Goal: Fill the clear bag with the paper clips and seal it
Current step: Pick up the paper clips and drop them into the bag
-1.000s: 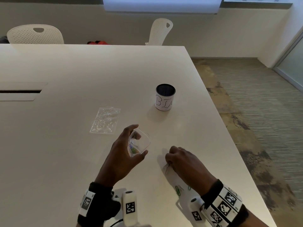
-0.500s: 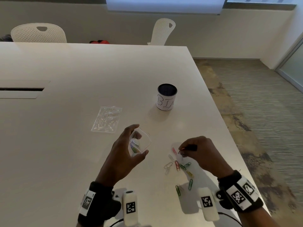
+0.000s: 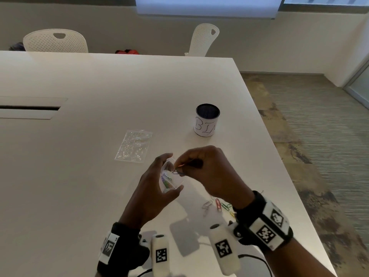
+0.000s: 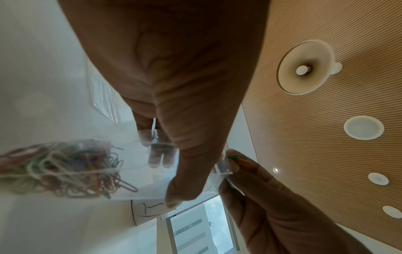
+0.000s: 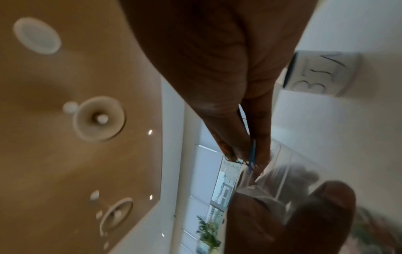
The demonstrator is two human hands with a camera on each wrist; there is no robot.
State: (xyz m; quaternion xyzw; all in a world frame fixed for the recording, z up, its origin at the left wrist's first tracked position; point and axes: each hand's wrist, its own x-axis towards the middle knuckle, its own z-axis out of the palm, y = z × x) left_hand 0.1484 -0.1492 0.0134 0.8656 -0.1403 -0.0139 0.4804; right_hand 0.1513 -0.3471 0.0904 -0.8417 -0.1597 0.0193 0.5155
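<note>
Here white table, striped carpet.

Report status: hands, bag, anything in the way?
Left hand holds small clear plastic bag open. Right hand pinches coloured paper clips at its mouth. More loose clips on white table. Nothing blocking.

clear bag open, part-filled with coloured clips, loose paper clips on table

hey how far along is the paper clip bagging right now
Partly done. The clear bag in the left hand already holds a tangle of colored clips. In hand: the right hand pinches clips at the bag's open mouth. Left: several loose clips lie on the table, and the bag is unsealed.
</note>
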